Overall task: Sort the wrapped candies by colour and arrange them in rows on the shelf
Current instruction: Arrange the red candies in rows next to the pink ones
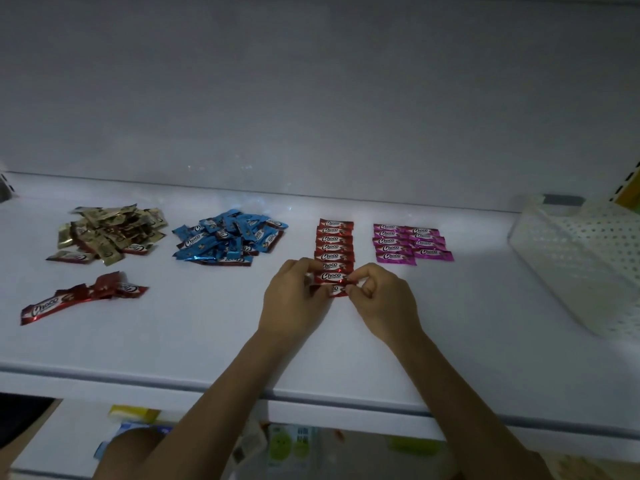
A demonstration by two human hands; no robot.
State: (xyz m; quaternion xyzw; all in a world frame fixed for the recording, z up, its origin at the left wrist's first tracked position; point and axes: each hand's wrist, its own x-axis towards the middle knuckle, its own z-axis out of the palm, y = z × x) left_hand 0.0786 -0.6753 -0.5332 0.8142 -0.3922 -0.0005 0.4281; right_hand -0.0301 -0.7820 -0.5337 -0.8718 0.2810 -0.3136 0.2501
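On the white shelf (207, 341) a column of red candies (335, 242) runs from back to front. At its near end my left hand (292, 299) and my right hand (381, 299) each pinch one end of a red candy (337, 289) lying just in front of the last one in the column. To the right lie two short columns of pink candies (410, 244). A loose blue heap (227, 242) and a gold heap (110, 233) sit to the left, with a few loose red candies (83, 296) in front of the gold heap.
A white perforated plastic basket (581, 258) stands at the shelf's right end. The shelf's front lip (138, 379) runs below my forearms, and packaged goods show on the lower level beneath it.
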